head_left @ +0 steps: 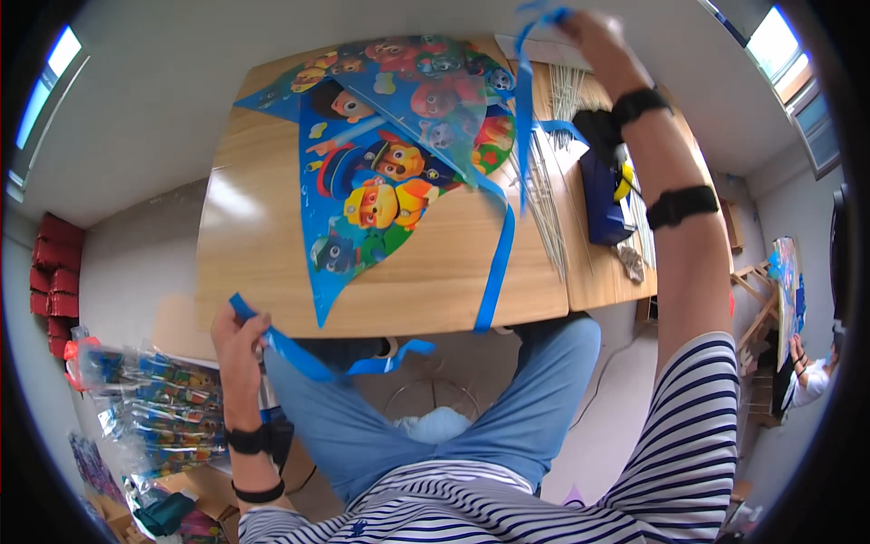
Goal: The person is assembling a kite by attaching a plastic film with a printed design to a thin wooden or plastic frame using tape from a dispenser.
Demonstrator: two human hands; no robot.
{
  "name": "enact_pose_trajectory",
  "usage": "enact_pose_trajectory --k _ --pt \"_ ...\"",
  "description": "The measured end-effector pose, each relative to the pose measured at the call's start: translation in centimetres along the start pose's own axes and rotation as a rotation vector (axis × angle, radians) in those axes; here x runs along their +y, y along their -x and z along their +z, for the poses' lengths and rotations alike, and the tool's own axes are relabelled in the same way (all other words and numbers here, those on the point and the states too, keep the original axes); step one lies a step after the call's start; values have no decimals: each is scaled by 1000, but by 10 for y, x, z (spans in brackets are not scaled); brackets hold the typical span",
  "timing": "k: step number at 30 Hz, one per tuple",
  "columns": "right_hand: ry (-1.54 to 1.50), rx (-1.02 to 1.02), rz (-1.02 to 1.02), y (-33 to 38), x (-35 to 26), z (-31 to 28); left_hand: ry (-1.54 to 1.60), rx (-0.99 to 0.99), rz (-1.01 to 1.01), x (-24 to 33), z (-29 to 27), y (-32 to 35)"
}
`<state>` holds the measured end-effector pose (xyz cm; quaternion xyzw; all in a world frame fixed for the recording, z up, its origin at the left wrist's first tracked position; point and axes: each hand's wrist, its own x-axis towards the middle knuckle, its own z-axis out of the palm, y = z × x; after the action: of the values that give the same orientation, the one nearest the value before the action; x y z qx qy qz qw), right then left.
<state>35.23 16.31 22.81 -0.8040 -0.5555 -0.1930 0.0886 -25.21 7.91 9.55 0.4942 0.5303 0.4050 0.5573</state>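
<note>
A blue kite (362,195) printed with cartoon dogs lies on the wooden table, its pointed corner toward the near edge. From it a blue ribbon tail (498,263) runs to the table's near edge. Just off the table's near left corner, my left hand (240,334) is closed on a separate-looking blue ribbon (304,360), whose loose end curls over my lap. Raised over the far right of the table, my right hand (594,36) grips another blue ribbon (524,100) that hangs down beside the kite. The right fingers are somewhat blurred.
Thin pale rods (548,213) lie right of the kite. Beside them, a dark blue box (603,195) stands on the table (426,290). Packaged kites (177,408) are piled at lower left, below red bundles (56,281). Another person (814,381) works at far right.
</note>
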Motion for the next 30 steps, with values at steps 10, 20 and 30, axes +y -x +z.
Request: enact_pose_trajectory --k 10,20,30 --pt "-148 65 211 -16 61 144 25 38 -155 14 25 -1" --pt "-501 -64 150 81 -43 104 -19 -158 -261 -13 48 -9" --pt "-1877 -1073 363 388 -340 34 120 -298 -175 -57 48 -5"
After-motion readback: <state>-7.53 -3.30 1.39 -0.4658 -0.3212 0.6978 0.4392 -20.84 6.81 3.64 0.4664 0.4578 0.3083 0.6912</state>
